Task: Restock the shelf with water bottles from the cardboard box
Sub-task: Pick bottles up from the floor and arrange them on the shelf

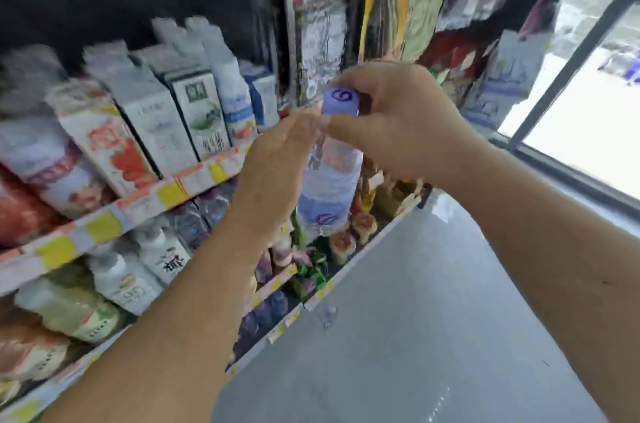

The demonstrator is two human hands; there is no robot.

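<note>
A clear water bottle with a lilac cap and a blue-and-white label hangs upright in mid-air in front of the shelf. My right hand pinches it at the cap and neck from the right. My left hand is against the bottle's left side near the shoulder, its fingers blurred by motion. More water bottles stand on the second shelf level behind my left wrist. The cardboard box is out of view.
Milk and juice cartons fill the upper shelf at left, white drink bottles the level below. Snack packets hang above at centre and right. Small packaged goods line the lower shelf end. Grey floor lies below, glass door at right.
</note>
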